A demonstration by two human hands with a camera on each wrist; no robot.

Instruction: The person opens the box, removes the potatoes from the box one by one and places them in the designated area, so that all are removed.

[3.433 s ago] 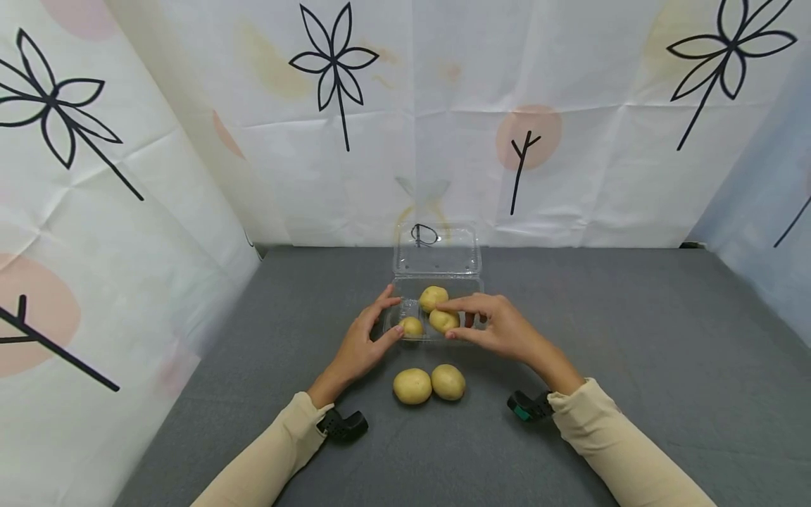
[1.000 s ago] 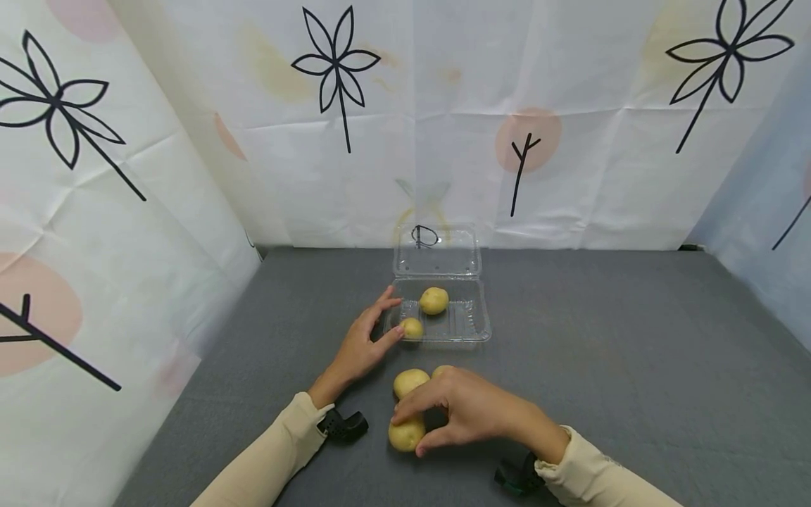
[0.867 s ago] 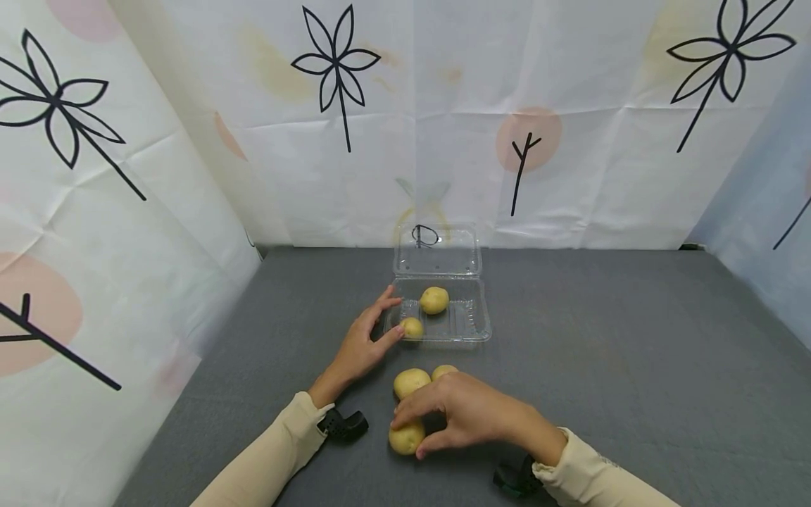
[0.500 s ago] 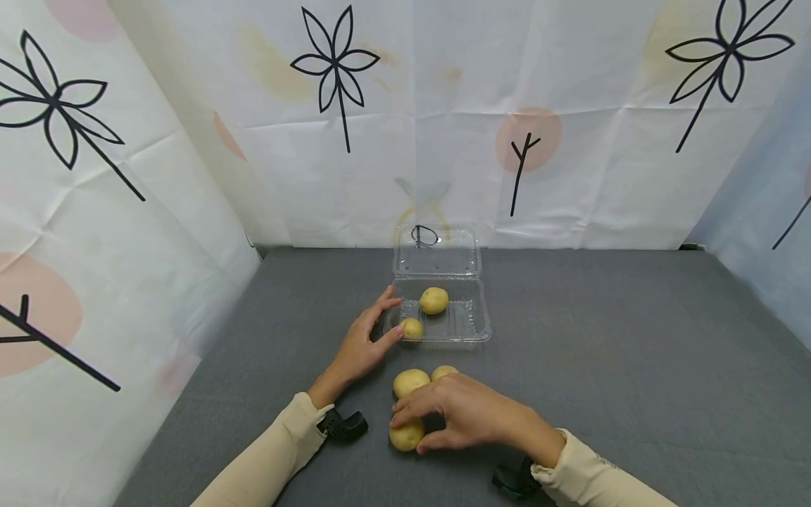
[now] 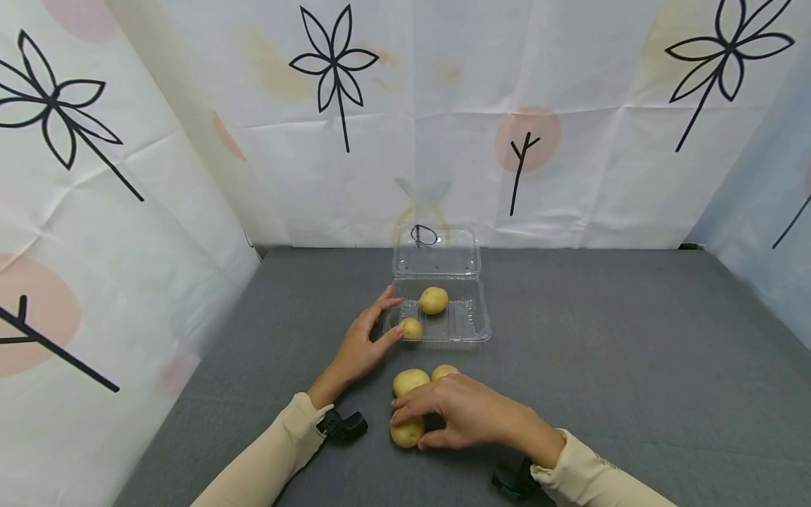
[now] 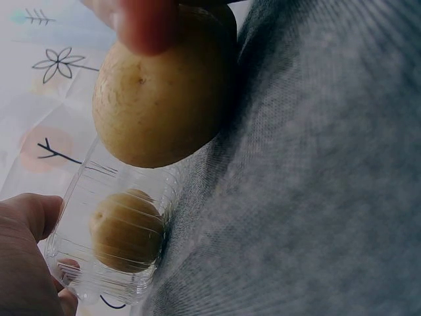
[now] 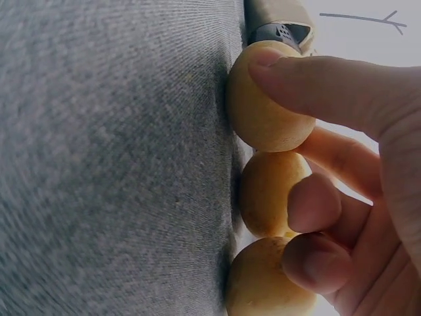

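My left hand (image 5: pixel 360 348) rests at the left side of an open clear plastic container (image 5: pixel 469 320), its thumb and fingers on the rim. Two potatoes lie inside: one potato (image 5: pixel 434 301) near the middle, another potato (image 5: pixel 411 328) at the front left corner by my thumb. On the cloth in front, my right hand (image 5: pixel 472 415) pinches a potato (image 5: pixel 407 433) between thumb and fingers. Just beyond it sit a second potato (image 5: pixel 410 381) and a third potato (image 5: pixel 445 370), the latter partly hidden by my hand. In the right wrist view the pinched potato (image 7: pixel 263 112) appears beside the other two.
A grey cloth (image 5: pixel 602 338) covers the table. The container's clear lid (image 5: pixel 437 253) stands up against the white printed backdrop (image 5: pixel 570 176). Dark wrist devices sit on both cuffs, one device (image 5: pixel 343 427) on the left.
Since the earliest frame my right hand has taken a potato out of the container and brought it to the cloth in front. Over the last second both hands have barely moved.
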